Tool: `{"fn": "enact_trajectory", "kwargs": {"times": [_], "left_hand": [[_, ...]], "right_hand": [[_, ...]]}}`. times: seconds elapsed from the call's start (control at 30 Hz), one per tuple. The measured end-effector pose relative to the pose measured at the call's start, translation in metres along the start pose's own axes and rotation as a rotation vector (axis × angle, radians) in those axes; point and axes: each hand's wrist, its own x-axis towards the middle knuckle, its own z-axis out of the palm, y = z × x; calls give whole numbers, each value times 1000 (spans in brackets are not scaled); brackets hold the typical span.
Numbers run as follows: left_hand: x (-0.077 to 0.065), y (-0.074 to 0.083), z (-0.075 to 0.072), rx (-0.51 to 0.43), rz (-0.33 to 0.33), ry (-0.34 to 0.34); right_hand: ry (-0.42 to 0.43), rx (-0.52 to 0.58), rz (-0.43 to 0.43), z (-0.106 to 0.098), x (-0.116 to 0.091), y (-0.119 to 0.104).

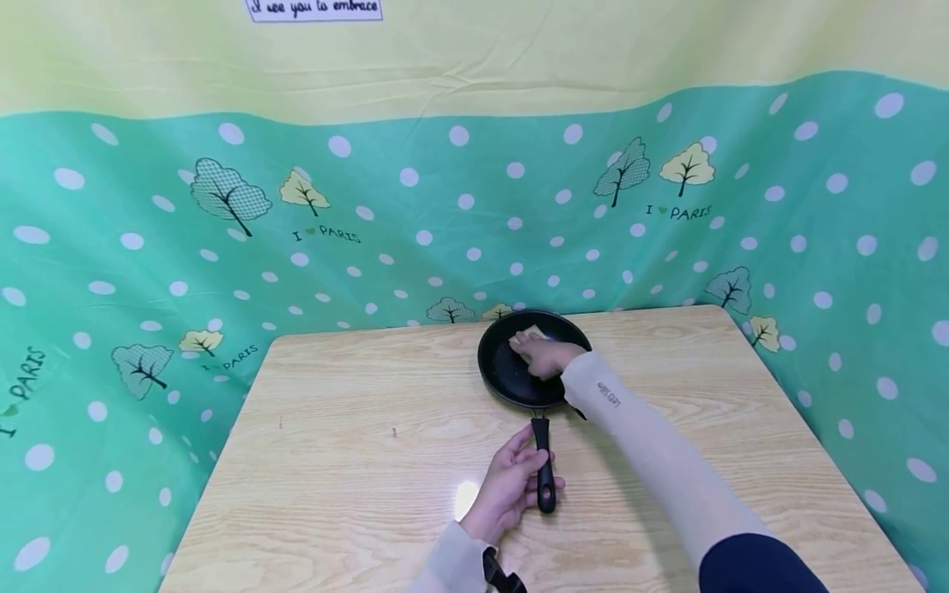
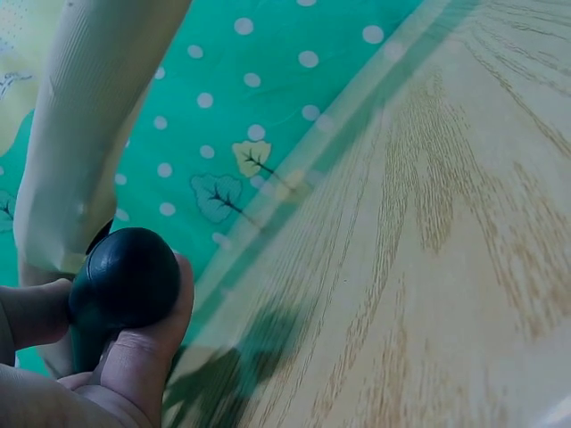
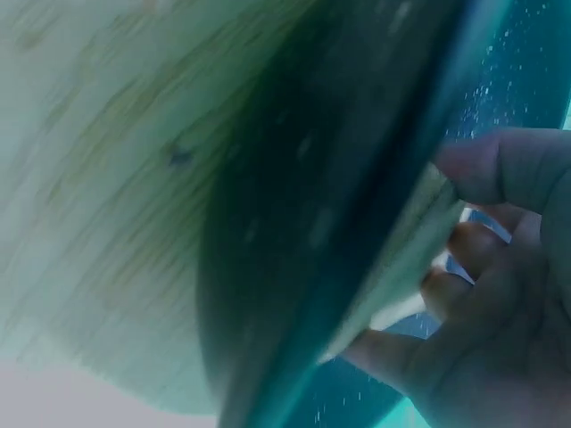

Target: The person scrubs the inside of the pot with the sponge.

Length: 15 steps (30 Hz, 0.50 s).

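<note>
A black frying pan [image 1: 498,368] is near the back of the table, its handle [image 1: 543,436] pointing toward me. My left hand [image 1: 510,484] grips that handle, thumb on top and fingers beneath it. In the left wrist view the rounded handle end [image 2: 129,276] shows between thumb and fingers. My right hand [image 1: 544,356] is down inside the pan, holding a pale beige cloth [image 3: 406,236] against its inner surface. Small droplets dot the pan's inside in the right wrist view. Most of the cloth is hidden under the right hand.
The light wood-grain table [image 1: 334,461] extends to both sides of the pan. A green, white-dotted curtain [image 1: 415,222] hangs behind it and along both sides. The pan's far rim comes close to the table's back edge.
</note>
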Motion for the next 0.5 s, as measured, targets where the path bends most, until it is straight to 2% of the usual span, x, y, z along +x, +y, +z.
{"fn": "enact_trajectory", "kwargs": {"times": [0.23,0.5], "left_hand": [[-1,0,0,13,4,15],[-2,1,0,22,11,9]], "right_hand": [[-8,-16,75,-6,-11,11],[-9,-2,155,-5,-23,0]]}}
